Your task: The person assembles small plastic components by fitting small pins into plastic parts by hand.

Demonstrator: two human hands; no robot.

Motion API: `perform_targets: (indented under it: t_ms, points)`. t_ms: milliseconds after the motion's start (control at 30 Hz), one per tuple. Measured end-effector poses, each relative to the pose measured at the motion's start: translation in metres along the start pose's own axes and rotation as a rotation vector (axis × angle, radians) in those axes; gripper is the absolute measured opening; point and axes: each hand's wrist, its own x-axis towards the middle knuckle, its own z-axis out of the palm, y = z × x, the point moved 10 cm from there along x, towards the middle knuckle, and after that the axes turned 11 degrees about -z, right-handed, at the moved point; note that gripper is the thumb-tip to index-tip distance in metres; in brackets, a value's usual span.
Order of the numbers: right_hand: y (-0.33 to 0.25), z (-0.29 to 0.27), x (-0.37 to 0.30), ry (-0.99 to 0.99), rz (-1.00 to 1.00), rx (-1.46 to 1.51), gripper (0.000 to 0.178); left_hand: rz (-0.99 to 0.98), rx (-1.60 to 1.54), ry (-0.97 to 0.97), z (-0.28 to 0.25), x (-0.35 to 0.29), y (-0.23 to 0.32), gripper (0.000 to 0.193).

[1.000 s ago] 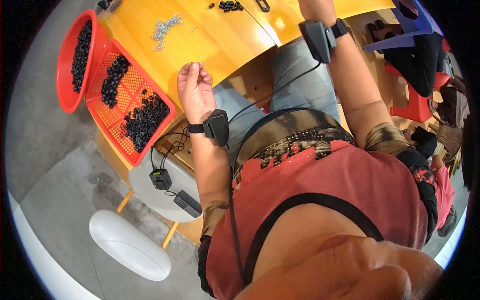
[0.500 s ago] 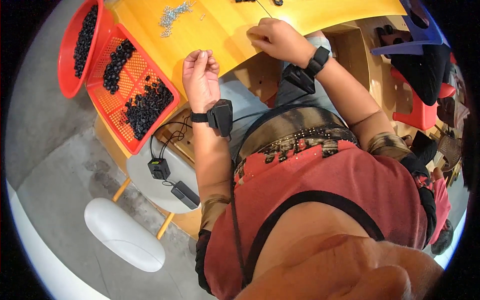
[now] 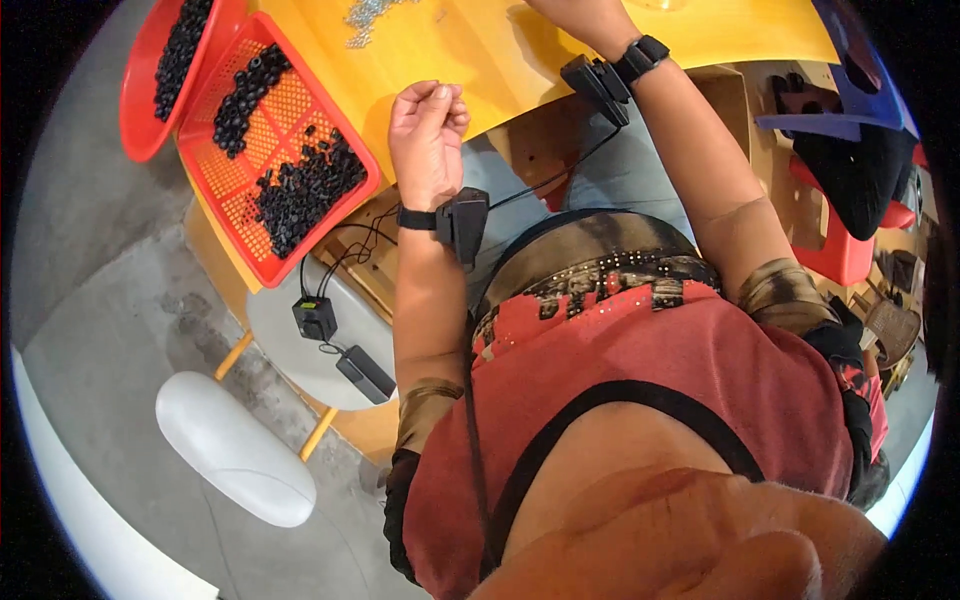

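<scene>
My left hand (image 3: pixel 428 138) is turned palm up at the near edge of the yellow table (image 3: pixel 490 60). Its fingers are curled and the thumb rests against them; whatever they hold, if anything, is hidden. Farther over the tabletop reaches my right hand (image 3: pixel 585 20), partly cut by the upper edge of the view, so its fingertips do not show. Between the hands and beyond them lies a scatter of small shiny, pale pieces (image 3: pixel 366 20). Left of my left hand, a red plastic basket (image 3: pixel 268 165) holds two heaps of small black parts, larger ring-like ones (image 3: pixel 240 105) and finer ones (image 3: pixel 305 195).
A red bowl (image 3: pixel 140 125) of black parts (image 3: pixel 180 60) stands beyond the basket. Below the basket is a pale stool seat (image 3: pixel 270 335) with a small black box (image 3: pixel 315 318), a black power bank (image 3: pixel 365 375) and cables. A red stool (image 3: pixel 840 245) stands at the right.
My right hand has reached farther over the table, partly out of view. My left hand stays curled near the table edge. The whole view has shifted slightly.
</scene>
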Motion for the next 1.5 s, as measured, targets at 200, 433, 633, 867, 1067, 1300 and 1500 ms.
perform_targets:
  t_ms: [200, 433, 633, 867, 1067, 1300, 1500]
  points:
    - [-0.015, 0.018, 0.029, -0.110, 0.080, -0.172, 0.019, -0.013, -0.009, -0.036, 0.003, 0.000, -0.004, 0.017]
    - [-0.011, 0.027, 0.041, -0.103, -0.160, 0.060, 0.020, -0.005, -0.001, -0.045, 0.007, -0.001, -0.004, 0.017]
    - [-0.017, 0.043, 0.035, -0.077, -0.159, -0.434, 0.018, -0.019, 0.004, -0.057, 0.008, 0.000, -0.005, 0.014]
    - [-0.045, 0.039, 0.014, -0.001, -0.368, -0.230, 0.014, 0.012, 0.010, -0.059, 0.007, -0.001, -0.004, 0.017]
    - [-0.074, 0.060, 0.011, -0.085, -0.398, -0.058, 0.016, 0.018, 0.013, -0.039, 0.004, 0.000, -0.004, 0.017]
    - [-0.056, 0.079, 0.012, -0.124, -0.383, -0.080, 0.013, 0.019, 0.011, -0.051, 0.008, 0.000, -0.007, 0.017]
    - [-0.058, 0.066, -0.003, -0.130, -0.397, -0.058, 0.011, 0.021, 0.036, -0.037, 0.007, -0.003, -0.004, 0.013]
